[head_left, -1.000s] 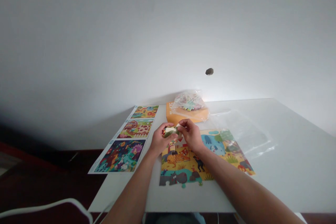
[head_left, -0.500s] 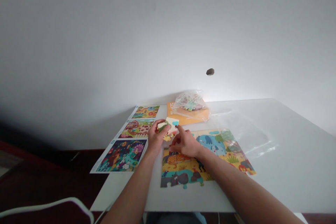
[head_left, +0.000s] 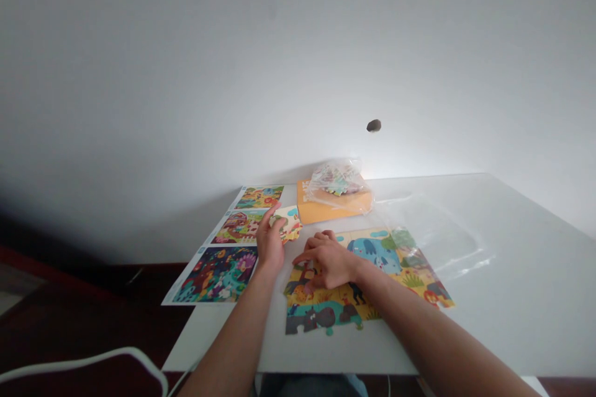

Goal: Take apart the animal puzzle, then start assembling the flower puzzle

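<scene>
My left hand (head_left: 270,242) is closed on a small stack of puzzle pieces (head_left: 289,223), the top one cream with green and blue shapes. It is raised above the table, beside the printed picture sheet (head_left: 198,273). My right hand (head_left: 328,260) is over the left part of a partly joined animal jigsaw puzzle (head_left: 321,316). Its thumb and index finger are at two sides of a puzzle piece (head_left: 304,274) with dark red on it, at the puzzle's left edge. Part of that piece and the puzzle's middle are hidden under the hand.
Behind the puzzle lies an orange envelope-like packet (head_left: 321,212), with a clear bag of puzzle pieces (head_left: 339,183) on top. A flat transparent plastic sheet (head_left: 447,242) overlaps the puzzle's back right corner. A white cable (head_left: 93,360) curves at the lower left.
My left hand has moved slightly left with the stack, away from my right hand. My right hand has come lower and nearer, onto the puzzle's left edge, its index finger off the stack.
</scene>
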Available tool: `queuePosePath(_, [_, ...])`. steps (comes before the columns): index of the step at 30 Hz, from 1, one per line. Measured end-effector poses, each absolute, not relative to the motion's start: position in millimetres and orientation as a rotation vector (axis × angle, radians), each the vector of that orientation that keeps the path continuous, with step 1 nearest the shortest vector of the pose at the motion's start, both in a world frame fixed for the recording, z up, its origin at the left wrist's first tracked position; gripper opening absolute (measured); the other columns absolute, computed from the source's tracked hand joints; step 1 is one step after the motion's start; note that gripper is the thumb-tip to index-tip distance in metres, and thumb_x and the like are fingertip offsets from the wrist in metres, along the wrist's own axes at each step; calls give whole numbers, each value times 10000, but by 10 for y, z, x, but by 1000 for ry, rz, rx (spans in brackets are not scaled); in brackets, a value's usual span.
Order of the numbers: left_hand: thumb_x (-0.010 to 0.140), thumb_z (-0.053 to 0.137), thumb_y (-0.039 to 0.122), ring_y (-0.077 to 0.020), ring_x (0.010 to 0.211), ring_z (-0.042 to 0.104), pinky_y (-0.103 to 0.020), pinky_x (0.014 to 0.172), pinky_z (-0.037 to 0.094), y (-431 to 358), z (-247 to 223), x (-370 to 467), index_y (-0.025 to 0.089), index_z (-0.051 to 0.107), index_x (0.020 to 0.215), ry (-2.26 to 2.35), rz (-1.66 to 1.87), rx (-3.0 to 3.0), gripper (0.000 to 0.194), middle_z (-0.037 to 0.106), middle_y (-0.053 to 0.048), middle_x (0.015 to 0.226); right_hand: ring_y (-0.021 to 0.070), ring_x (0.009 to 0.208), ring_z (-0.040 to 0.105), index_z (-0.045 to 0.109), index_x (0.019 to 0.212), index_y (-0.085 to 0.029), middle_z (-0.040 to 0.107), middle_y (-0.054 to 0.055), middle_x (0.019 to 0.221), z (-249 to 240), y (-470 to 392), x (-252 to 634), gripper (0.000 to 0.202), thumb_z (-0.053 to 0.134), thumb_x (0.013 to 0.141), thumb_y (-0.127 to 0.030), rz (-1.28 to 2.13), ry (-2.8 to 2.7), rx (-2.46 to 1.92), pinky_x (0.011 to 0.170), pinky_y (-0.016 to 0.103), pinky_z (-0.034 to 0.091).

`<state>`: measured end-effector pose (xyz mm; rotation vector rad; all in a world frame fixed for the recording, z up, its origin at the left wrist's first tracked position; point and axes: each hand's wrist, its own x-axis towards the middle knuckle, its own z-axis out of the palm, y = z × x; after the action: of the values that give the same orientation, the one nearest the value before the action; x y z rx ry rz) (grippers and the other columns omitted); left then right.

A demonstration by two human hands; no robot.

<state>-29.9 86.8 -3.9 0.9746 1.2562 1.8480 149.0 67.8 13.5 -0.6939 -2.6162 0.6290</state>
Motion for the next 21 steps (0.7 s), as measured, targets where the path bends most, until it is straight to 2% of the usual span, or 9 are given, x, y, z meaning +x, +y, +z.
queuePosePath(4, [678, 598, 286, -137, 646, 629, -238, 551, 495, 891, -60, -312, 219, 617, 1150, 1236, 1847, 891, 477, 660, 3, 887, 257, 1010, 498, 685, 1132, -298, 592, 55, 1052, 130, 680, 1485, 538, 801, 633, -462, 628, -2632, -704, 956, 413, 284])
queuePosePath(7, [662, 577, 276, -134, 652, 624, -234, 558, 494, 895, -49, -337, 213, 619, 1098, 1261, 1881, 889, 443, 645, 12, 865, 232, 953, 523, 668, 1025, -231, 613, 31, 971, 77, 681, 1458, 488, 835, 583, -353, 729, -2489, -728, 948, 399, 316])
queuePosePath(11, [647, 571, 254, -142, 684, 625, -235, 593, 495, 865, -13, -334, 202, 630, 1066, 1354, 1838, 950, 426, 654, 11, 856, 157, 786, 549, 598, 846, -195, 604, -13, 808, -14, 714, 1411, 159, 698, 729, -236, 1048, -2002, -788, 802, 301, 407])
queuePosePath(13, [666, 578, 262, -146, 663, 618, -235, 576, 481, 835, -1, -298, 199, 632, 1045, 1302, 1741, 1020, 388, 654, 14, 821, 147, 749, 542, 571, 815, -194, 592, -16, 774, -42, 754, 1401, 116, 660, 753, -235, 1086, -1762, -848, 733, 273, 420])
queuePosePath(17, [779, 600, 405, -158, 719, 622, -237, 616, 475, 782, 1, -201, 200, 657, 981, 1199, 1502, 1253, 293, 674, -4, 832, 146, 692, 516, 560, 823, -201, 604, -22, 734, -63, 838, 1417, 138, 658, 731, -232, 971, -1588, -1018, 681, 270, 411])
queuePosePath(21, [820, 579, 551, -173, 769, 628, -265, 686, 488, 769, -21, -187, 181, 663, 990, 1155, 1385, 1359, 416, 691, -43, 896, 145, 670, 506, 532, 820, -206, 597, -25, 734, -103, 854, 1422, 122, 624, 740, -219, 882, -1596, -1112, 649, 269, 396])
